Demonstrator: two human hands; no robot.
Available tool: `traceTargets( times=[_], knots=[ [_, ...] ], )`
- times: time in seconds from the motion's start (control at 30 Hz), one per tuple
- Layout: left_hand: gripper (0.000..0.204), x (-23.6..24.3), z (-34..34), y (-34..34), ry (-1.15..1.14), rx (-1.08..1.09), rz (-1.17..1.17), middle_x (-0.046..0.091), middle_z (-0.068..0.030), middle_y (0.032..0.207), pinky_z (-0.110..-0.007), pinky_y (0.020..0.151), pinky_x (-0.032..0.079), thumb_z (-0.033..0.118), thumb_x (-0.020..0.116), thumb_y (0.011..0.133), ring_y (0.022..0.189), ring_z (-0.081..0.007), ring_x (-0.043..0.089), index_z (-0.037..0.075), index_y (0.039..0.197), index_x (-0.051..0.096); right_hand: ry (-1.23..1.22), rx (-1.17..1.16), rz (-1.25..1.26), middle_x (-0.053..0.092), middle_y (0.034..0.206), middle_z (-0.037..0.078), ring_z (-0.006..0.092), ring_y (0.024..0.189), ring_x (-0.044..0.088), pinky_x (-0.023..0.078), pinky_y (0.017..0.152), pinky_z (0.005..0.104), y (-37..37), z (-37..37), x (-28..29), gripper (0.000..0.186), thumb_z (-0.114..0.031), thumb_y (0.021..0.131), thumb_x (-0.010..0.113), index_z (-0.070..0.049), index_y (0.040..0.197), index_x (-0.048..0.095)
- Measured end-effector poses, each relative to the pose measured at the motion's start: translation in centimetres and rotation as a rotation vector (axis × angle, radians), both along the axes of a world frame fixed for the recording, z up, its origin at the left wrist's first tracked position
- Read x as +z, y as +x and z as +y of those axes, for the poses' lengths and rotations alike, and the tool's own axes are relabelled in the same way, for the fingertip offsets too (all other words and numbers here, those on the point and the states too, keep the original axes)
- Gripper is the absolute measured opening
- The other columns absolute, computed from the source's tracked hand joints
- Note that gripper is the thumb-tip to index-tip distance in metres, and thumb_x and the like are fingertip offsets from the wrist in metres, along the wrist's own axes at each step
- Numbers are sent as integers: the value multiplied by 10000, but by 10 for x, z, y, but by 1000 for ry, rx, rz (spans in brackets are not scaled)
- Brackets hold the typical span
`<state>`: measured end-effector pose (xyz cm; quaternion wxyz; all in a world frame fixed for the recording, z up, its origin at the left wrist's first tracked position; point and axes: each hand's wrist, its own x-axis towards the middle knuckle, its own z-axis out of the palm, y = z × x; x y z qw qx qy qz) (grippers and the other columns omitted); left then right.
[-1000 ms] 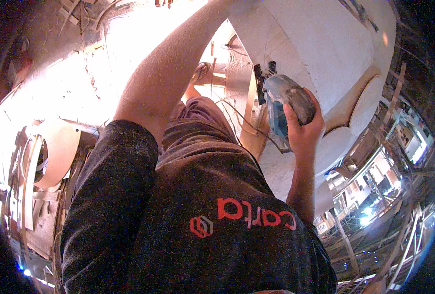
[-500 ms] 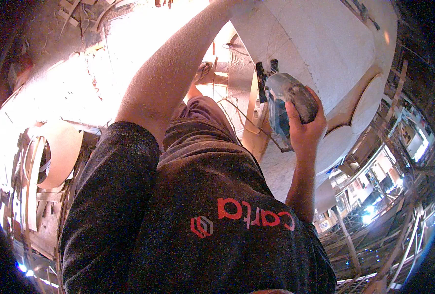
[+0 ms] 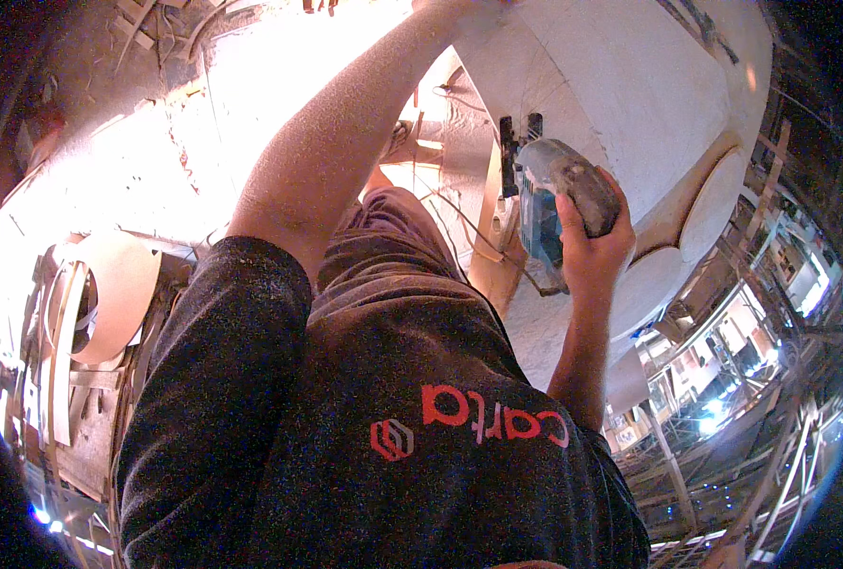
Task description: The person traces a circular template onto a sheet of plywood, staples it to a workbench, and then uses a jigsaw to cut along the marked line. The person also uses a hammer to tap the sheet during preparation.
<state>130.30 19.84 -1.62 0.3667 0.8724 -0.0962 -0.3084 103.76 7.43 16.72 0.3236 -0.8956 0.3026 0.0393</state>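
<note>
My right hand (image 3: 597, 242) is wrapped round the dusty grip of a blue and grey jigsaw (image 3: 549, 163), thumb on the near side and fingers on the far side. The jigsaw rests at the left edge of a large pale board (image 3: 639, 104), its black base plate toward the left. A dark cord runs from its near end. My left forearm (image 3: 336, 133) reaches far forward over the bright area. The left hand, at the top edge by the board's far part, is cut off and blurred, so its fingers cannot be made out.
Rounded cut-outs (image 3: 711, 204) mark the board's right edge. A strip of wood (image 3: 490, 256) stands below the jigsaw. On the left lie a curved wooden offcut (image 3: 122, 294) and narrow strips. Scrap wood (image 3: 141, 24) lies at far left, and timber clutter (image 3: 725, 465) at the right.
Almost nothing differs. The jigsaw and my right hand appear a few pixels further right, along with a slight shift of the whole view.
</note>
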Motion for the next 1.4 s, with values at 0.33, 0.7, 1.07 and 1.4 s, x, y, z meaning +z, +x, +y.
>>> traceTargets(
  times=[0.33,0.7,1.07,1.4],
  knots=[
    [582,21,6,-2,-26,48,78,726,-212,944,-444,819,559,569,627,870,933,-354,714,1,977,698,-2,-2,2,683,1162,197,291,1055,674,526,933,381,6,4,4,590,-220,805,817,37,1280,580],
    [636,26,9,-9,-76,142,63,710,-226,1035,-453,827,555,539,680,850,965,-367,702,-9,1164,608,12,-28,16,682,1164,198,293,1052,676,531,932,375,11,12,9,610,-232,809,817,46,1291,567],
    [635,24,8,-8,256,-607,-414,716,-192,1092,-421,826,584,556,656,870,982,-320,713,137,1343,598,53,-49,-37,693,1114,150,231,974,659,513,867,348,12,12,2,547,-173,811,803,37,1267,586],
    [606,15,-15,-93,-13,76,315,745,-128,952,-420,820,549,612,645,867,902,-282,725,42,1054,730,126,-34,28,682,1178,161,257,1077,657,502,972,373,-58,-28,4,578,-141,810,791,4,1321,562]
  ],
)
